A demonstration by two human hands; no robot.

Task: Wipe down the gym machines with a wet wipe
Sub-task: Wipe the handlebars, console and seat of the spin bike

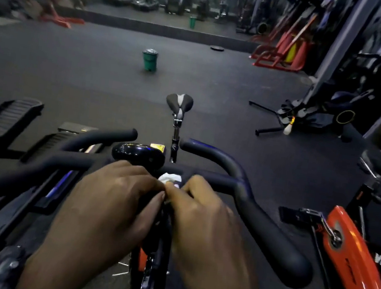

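Observation:
I stand at the front of a spin bike, over its black handlebar (260, 215). Both hands meet at the bar's middle, just below the black console (138, 153). A small white wet wipe (170, 178) shows between the fingertips. My right hand (201, 217) pinches the wipe with curled fingers. My left hand (108, 199) curls beside it, its fingertips touching the wipe's edge and the stem below. Most of the wipe is hidden by the fingers. The bike's saddle (179, 102) stands beyond the bar.
An orange bike frame (351, 265) is close on the right, a black elliptical with pedals (9, 116) on the left. A green bin (150, 60) stands on the dark rubber floor ahead. Red racks (283, 52) and a dark machine (331, 110) line the right side.

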